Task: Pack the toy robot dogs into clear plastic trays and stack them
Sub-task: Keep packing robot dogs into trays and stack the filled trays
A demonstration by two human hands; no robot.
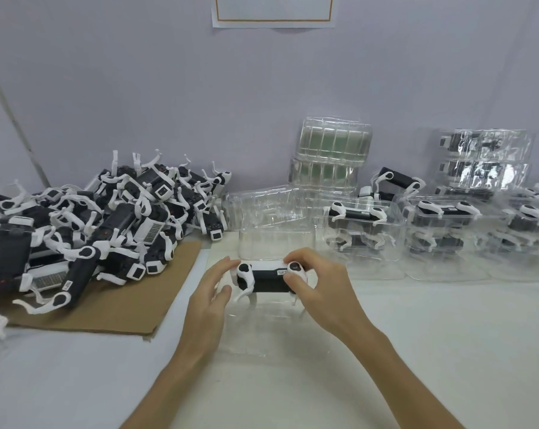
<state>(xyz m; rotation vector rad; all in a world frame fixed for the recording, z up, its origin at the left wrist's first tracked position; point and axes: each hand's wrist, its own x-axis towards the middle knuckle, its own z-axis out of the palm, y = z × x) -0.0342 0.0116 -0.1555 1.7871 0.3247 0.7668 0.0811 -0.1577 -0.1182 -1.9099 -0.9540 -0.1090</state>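
A black-and-white toy robot dog stands in an open clear plastic tray in front of me on the white table. My right hand grips its right end, thumb and fingers curled round the white leg joint. My left hand is at its left end with fingers fairly straight, fingertips touching the top near the left leg joint. A big heap of loose robot dogs lies to the left on brown cardboard.
Empty clear trays stand just behind the dog, with more stacked against the wall. Packed trays holding dogs are stacked at the right. The wall rises close behind.
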